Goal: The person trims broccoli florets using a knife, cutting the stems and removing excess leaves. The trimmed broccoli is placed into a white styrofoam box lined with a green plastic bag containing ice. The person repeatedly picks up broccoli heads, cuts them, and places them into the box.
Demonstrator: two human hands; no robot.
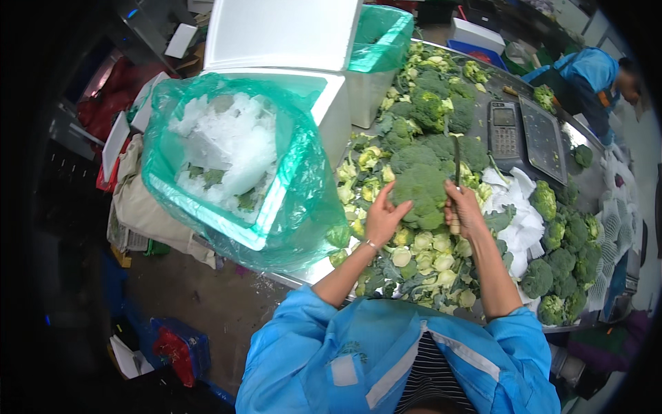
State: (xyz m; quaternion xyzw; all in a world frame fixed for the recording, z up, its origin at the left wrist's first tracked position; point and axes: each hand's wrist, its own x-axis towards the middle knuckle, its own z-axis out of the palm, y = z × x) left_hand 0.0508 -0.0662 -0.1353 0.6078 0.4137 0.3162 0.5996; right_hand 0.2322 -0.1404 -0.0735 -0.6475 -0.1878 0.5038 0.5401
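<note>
My right hand point(465, 211) is closed around the light handle of a knife point(455, 171), whose dark blade points away from me. A large broccoli head point(420, 196) lies between my two hands, crown up. My left hand point(384, 217) touches its left side with the fingers spread; whether it bears any weight cannot be told. Beyond it, more broccoli heads point(429, 106) are heaped on the metal table. Cut pale stems and leaves point(432, 259) lie below my hands, in front of my body. White foam netting point(517, 217) lies to the right of the knife hand.
A foam box lined with green plastic point(318, 217) holds ice point(243, 139) at left; another foam box point(336, 111) stands behind it. A digital scale point(540, 137) sits at back right. More broccoli point(563, 259) is piled at right. A co-worker point(584, 85) bends near the far right edge.
</note>
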